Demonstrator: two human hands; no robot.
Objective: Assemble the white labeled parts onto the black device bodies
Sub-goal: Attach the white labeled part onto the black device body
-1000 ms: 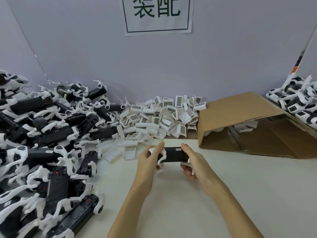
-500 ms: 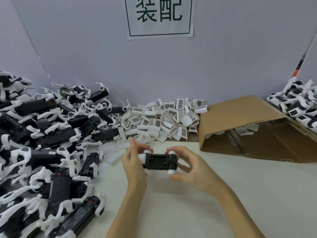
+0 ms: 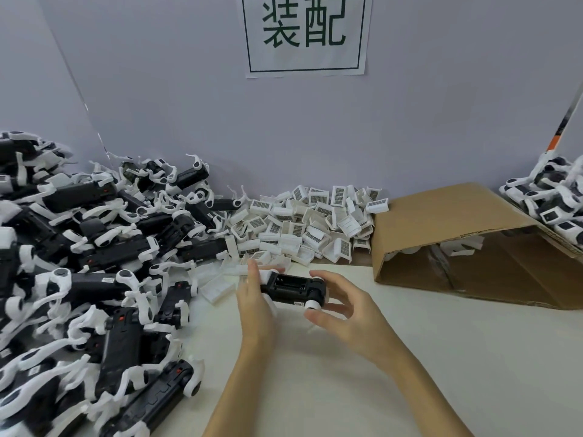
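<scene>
Our left hand [image 3: 257,305] and right hand [image 3: 340,305] gripped 1 black device body [image 3: 291,290] above the table [image 3: 441,357], now flipped, open recess upward; a white labeled part [image 3: 274,228] seemed next.

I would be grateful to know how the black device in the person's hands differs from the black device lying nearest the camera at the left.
The held device is up off the table, gripped at both ends; the near device lies untouched in the pile. The held one runs sideways, the near one diagonally. Both are black with white ends.
</scene>
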